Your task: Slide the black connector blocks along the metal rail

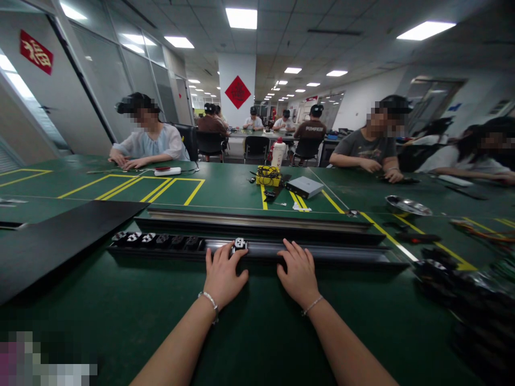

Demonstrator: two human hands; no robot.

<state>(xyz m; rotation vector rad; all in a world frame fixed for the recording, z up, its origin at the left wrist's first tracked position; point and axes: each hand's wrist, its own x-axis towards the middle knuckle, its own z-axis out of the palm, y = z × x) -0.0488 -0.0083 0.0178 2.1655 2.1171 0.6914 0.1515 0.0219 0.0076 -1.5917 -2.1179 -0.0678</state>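
Observation:
A long black channel [346, 255] lies across the green table, with several small dark and silver parts [163, 240] lined up in its left end. My left hand [225, 273], fingers apart, rests at the channel's near edge, its fingertips beside a single small silver-and-black part [240, 244] standing in the channel. Farther right, my right hand [298, 271] lies with spread fingers over the bare stretch of the channel and holds nothing. Just behind runs a second long rail [257, 221].
A black panel [68, 236] covers the left side. Beyond the rails are a grey box [304, 186], a yellow item with cables [268, 176] and a metal bowl [408, 206]. Dark parts [475, 300] pile at the right. People sit across the table.

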